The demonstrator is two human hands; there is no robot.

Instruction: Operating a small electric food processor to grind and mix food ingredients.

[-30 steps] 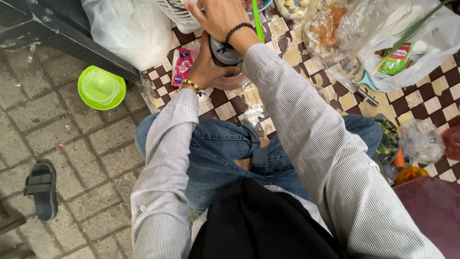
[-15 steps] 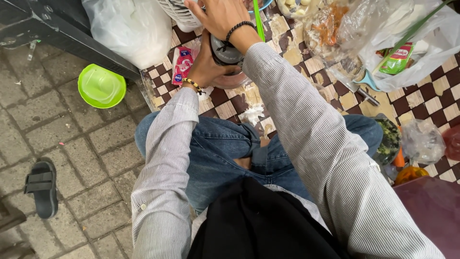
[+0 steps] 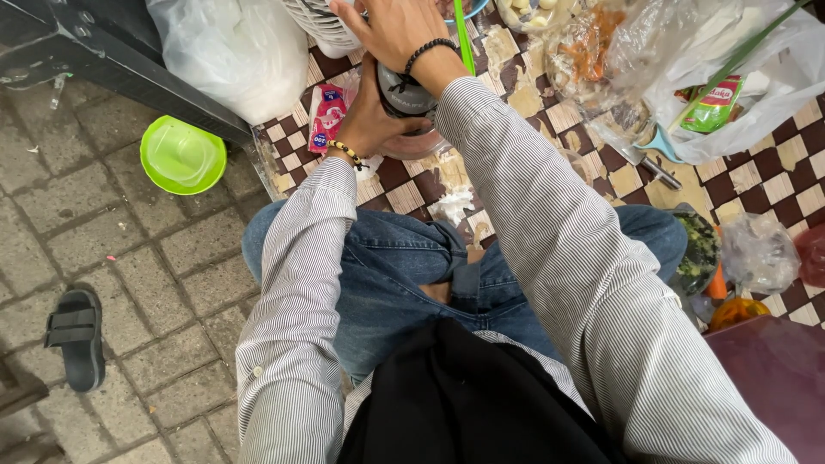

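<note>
So the left hand [image 3: 371, 116] is wrapped around the side of a small dark-topped chopper jar with a clear pinkish bowl [image 3: 408, 107], which sits on the brown-and-cream checkered mat [image 3: 593, 163] right in front of the knees, looks like it's bracing the thing so it doesn't skid. The right hand [image 3: 391, 30] lies flat on top with fingers spread, pressing down rather than gripping. A lime-green plastic bowl [image 3: 182, 156] sits off on the paving, well apart.

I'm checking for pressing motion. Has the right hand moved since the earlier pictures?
Yes, slightly: the right hand shifted up-left toward the white basket, then held there on the dark jar.
</note>
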